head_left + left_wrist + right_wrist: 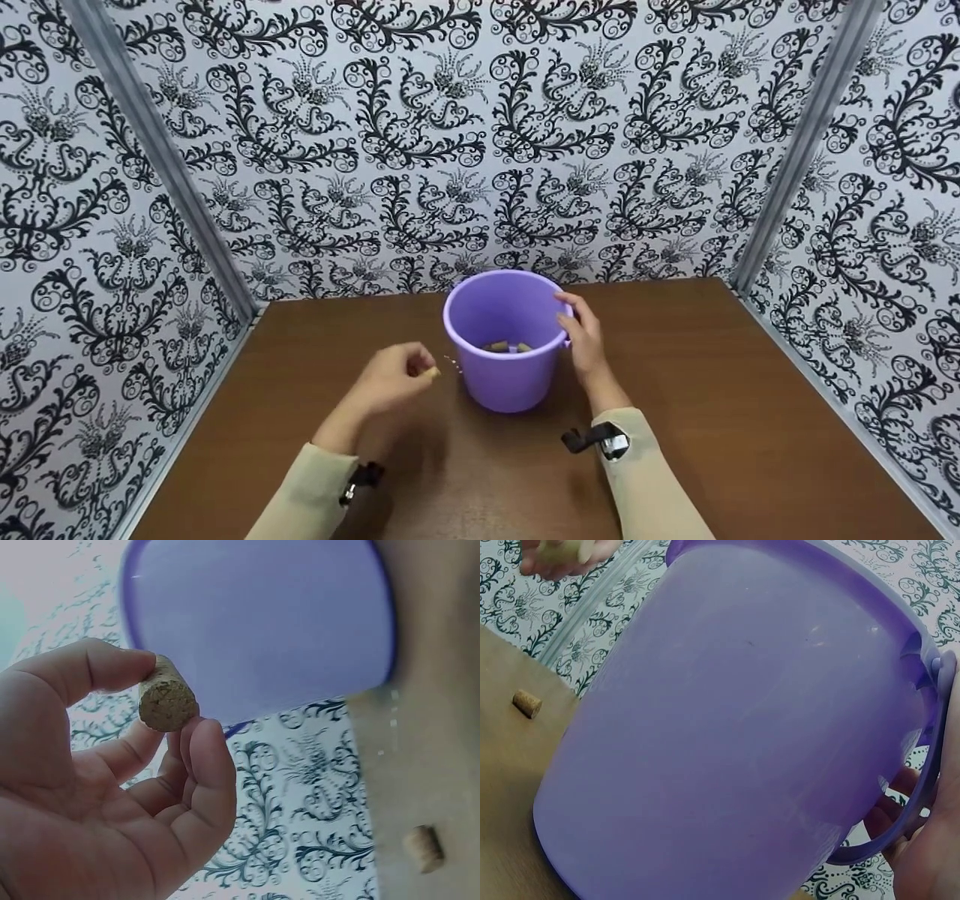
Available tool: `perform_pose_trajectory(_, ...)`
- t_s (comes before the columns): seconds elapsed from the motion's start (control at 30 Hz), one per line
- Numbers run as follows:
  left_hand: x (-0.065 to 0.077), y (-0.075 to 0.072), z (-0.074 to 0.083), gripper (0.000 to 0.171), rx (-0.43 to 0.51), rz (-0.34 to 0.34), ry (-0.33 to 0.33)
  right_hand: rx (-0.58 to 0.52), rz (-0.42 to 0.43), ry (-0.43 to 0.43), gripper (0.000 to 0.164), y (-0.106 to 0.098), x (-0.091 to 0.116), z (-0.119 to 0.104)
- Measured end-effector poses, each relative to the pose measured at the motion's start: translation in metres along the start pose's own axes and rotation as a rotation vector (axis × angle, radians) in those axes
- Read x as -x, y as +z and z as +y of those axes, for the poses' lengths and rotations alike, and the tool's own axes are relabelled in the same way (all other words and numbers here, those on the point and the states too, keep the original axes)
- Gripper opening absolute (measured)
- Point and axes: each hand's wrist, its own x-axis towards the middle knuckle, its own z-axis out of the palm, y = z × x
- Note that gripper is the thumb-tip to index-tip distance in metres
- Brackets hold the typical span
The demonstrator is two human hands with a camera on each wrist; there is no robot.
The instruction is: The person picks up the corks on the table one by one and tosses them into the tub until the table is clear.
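Note:
A purple bucket (508, 382) stands on the brown table, its mouth facing up, with a few corks (498, 346) visible on its bottom. Left of the bucket, my left hand (394, 373) is raised and pinches a cork (169, 699) between thumb and fingertips, apart from the rim. My right hand (587, 341) grips the bucket's right rim, with fingers reaching over the edge. In the right wrist view the bucket's handle (930, 780) hangs down beside that hand. Another cork (527, 703) lies on the table; the left hand seems to hide it in the head view.
The table (690, 375) is bounded by patterned black-and-white panels (480, 150) at the back and both sides. Grey metal posts (810, 142) stand at the back corners. Both sleeves carry black wrist straps (592, 439).

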Motion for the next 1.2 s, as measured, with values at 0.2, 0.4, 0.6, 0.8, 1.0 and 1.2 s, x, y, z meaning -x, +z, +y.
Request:
perform_pose_trajectory(0.2, -0.004, -0.012, 0.012, 0.005, 0.009, 0.018, -0.005, -0.009, 0.001, 0.005, 0.042, -0.002, 0.002, -0.002)
perform_pose_trajectory(0.4, -0.007, -0.017, 0.018, 0.004, 0.035, 0.058, 0.007, -0.006, -0.006, 0.006, 0.042, -0.002, 0.002, 0.000)
perform_pose_trajectory(0.6, -0.012, -0.019, 0.027, 0.006, 0.062, 0.092, 0.025, -0.012, -0.016, 0.018, 0.041, -0.003, 0.001, 0.000)
perform_pose_trajectory(0.8, -0.018, -0.019, 0.037, 0.006, 0.085, 0.149, 0.052, -0.012, -0.015, 0.024, 0.042, -0.001, 0.000, 0.002)
perform_pose_trajectory(1.0, -0.025, -0.011, 0.048, 0.009, 0.120, 0.295, 0.094, -0.017, -0.014, 0.011, 0.042, 0.000, -0.001, 0.001)
perform_pose_trajectory(1.2, -0.033, -0.002, 0.060, 0.011, 0.152, 0.308, 0.133, -0.016, -0.012, 0.021, 0.041, -0.001, -0.001, 0.001)
